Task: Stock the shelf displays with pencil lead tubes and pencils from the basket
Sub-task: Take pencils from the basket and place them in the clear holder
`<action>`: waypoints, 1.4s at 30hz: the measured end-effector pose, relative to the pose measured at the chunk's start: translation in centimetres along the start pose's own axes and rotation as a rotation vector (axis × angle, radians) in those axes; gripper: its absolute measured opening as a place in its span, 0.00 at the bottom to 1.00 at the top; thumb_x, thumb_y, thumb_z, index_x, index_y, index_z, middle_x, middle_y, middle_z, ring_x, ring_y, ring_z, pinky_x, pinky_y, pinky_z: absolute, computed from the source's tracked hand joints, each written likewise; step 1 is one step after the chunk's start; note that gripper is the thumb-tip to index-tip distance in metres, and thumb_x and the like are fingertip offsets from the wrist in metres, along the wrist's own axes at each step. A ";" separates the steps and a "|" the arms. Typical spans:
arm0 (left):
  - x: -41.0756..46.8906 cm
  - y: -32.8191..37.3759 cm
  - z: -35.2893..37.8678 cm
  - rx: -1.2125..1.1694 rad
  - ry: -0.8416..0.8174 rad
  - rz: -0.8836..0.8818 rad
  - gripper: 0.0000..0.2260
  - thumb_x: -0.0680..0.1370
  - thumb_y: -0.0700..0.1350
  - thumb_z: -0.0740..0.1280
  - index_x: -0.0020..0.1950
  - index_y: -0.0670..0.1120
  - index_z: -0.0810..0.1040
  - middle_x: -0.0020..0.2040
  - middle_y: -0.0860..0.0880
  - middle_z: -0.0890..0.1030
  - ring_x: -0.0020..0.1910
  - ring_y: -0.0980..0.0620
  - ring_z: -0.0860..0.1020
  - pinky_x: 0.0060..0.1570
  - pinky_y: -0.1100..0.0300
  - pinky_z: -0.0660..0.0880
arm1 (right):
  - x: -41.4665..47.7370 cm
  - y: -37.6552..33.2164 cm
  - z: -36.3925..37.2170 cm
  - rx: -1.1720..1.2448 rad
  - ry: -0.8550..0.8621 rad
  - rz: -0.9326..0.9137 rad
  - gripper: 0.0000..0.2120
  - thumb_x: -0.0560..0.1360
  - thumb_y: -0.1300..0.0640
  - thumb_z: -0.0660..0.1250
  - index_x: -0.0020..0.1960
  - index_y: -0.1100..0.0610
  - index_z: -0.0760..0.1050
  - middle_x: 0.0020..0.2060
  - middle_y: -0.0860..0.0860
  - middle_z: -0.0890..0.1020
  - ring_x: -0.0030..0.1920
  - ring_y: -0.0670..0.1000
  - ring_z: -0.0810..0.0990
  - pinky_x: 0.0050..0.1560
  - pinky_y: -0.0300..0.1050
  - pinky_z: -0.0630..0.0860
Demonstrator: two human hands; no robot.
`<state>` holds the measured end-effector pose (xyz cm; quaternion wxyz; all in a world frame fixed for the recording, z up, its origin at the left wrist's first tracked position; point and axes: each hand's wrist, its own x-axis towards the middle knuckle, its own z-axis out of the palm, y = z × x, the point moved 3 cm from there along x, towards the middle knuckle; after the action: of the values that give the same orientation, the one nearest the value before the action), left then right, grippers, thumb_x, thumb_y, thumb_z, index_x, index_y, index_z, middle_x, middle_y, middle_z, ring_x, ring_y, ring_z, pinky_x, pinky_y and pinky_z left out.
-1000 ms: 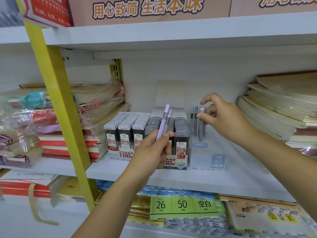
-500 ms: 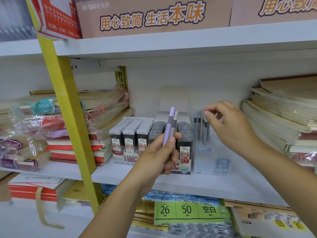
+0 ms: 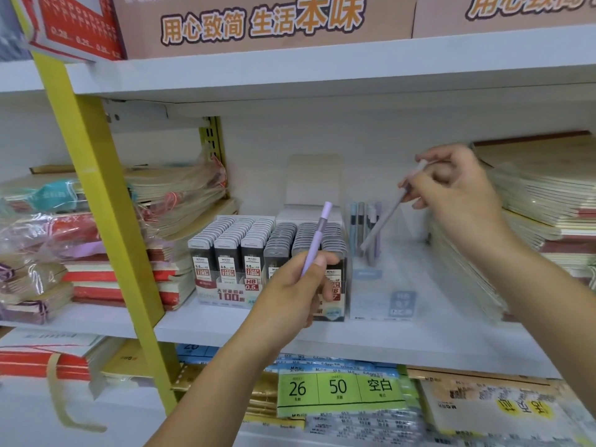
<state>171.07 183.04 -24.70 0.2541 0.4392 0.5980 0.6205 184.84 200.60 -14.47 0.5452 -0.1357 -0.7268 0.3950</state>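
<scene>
A lilac pencil (image 3: 317, 238) is held upright in the left hand (image 3: 298, 287), pinched between thumb and curled fingers, in front of the lead tube display (image 3: 258, 246). A second, pale pencil (image 3: 383, 221) is grasped near its upper end by the fingers of the right hand (image 3: 458, 195); it is tilted, with its lower tip at the clear pencil holder (image 3: 383, 295). Several pencils (image 3: 362, 221) are stood upright at the back of that holder. Both displays are set side by side on the white shelf (image 3: 209, 324). Stacked notebooks (image 3: 541, 201) are noted to the right, wrapped stacks (image 3: 180, 195) to the left, behind a yellow upright (image 3: 96, 195)
</scene>
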 end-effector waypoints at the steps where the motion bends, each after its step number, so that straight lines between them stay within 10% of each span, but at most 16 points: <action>1: 0.1 0.0 -0.1 0.000 0.017 -0.001 0.12 0.84 0.54 0.58 0.51 0.61 0.81 0.33 0.55 0.77 0.25 0.59 0.67 0.25 0.67 0.65 | 0.3 0.4 -0.1 -0.084 -0.041 -0.027 0.11 0.76 0.62 0.66 0.48 0.47 0.70 0.37 0.53 0.84 0.38 0.48 0.84 0.36 0.37 0.77; 4: 0.2 -0.1 -0.3 -0.001 0.047 0.007 0.13 0.85 0.53 0.57 0.50 0.60 0.81 0.31 0.55 0.74 0.24 0.59 0.66 0.25 0.67 0.63 | 0.4 2.1 0.9 -0.336 -0.198 -0.076 0.09 0.76 0.59 0.69 0.50 0.47 0.71 0.39 0.51 0.83 0.42 0.50 0.83 0.46 0.45 0.78; 14: 0.1 -0.3 -0.7 0.017 0.040 0.007 0.12 0.85 0.53 0.58 0.50 0.60 0.81 0.30 0.56 0.73 0.24 0.60 0.66 0.25 0.67 0.63 | -0.1 3.9 3.4 -0.580 -0.337 -0.212 0.12 0.75 0.55 0.70 0.48 0.43 0.68 0.37 0.39 0.79 0.40 0.30 0.74 0.37 0.22 0.65; 23: 0.1 -0.4 -1.0 -0.001 0.061 0.003 0.12 0.84 0.53 0.59 0.50 0.59 0.81 0.30 0.55 0.72 0.24 0.59 0.65 0.24 0.67 0.63 | 0.5 3.9 4.6 -0.837 -0.240 -0.330 0.09 0.72 0.53 0.73 0.49 0.53 0.75 0.41 0.50 0.77 0.48 0.53 0.73 0.42 0.46 0.68; 29: -0.2 -0.3 -1.0 0.001 0.064 0.005 0.12 0.84 0.53 0.59 0.50 0.59 0.82 0.30 0.55 0.72 0.24 0.59 0.65 0.24 0.67 0.63 | 0.9 4.3 4.8 -1.002 -0.290 -0.188 0.11 0.75 0.52 0.71 0.55 0.54 0.79 0.49 0.55 0.74 0.57 0.57 0.70 0.46 0.45 0.66; 33: -0.4 0.0 -0.7 0.022 0.028 0.010 0.12 0.84 0.53 0.59 0.50 0.60 0.82 0.30 0.55 0.73 0.24 0.60 0.66 0.25 0.68 0.64 | -0.4 1.7 3.5 -0.759 -0.151 -0.303 0.03 0.76 0.56 0.67 0.49 0.51 0.79 0.40 0.46 0.74 0.48 0.48 0.73 0.45 0.41 0.65; 39: 0.2 1.2 1.5 0.092 -0.050 0.029 0.10 0.85 0.52 0.59 0.52 0.56 0.80 0.30 0.55 0.73 0.25 0.60 0.67 0.27 0.68 0.65 | -4.0 -1.3 4.5 0.049 -0.545 0.212 0.09 0.78 0.54 0.67 0.58 0.47 0.75 0.45 0.44 0.86 0.50 0.42 0.83 0.54 0.44 0.75; 42: 0.3 1.7 2.4 0.149 -0.035 0.065 0.08 0.83 0.51 0.62 0.53 0.52 0.80 0.32 0.55 0.75 0.27 0.57 0.68 0.28 0.63 0.67 | -3.6 -1.5 3.6 0.191 -0.393 0.195 0.05 0.79 0.61 0.65 0.53 0.54 0.75 0.40 0.50 0.87 0.42 0.48 0.84 0.43 0.41 0.79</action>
<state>173.29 184.29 -23.27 0.2108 0.4868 0.6232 0.5746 183.27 195.81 -16.19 0.3632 -0.0735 -0.7616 0.5317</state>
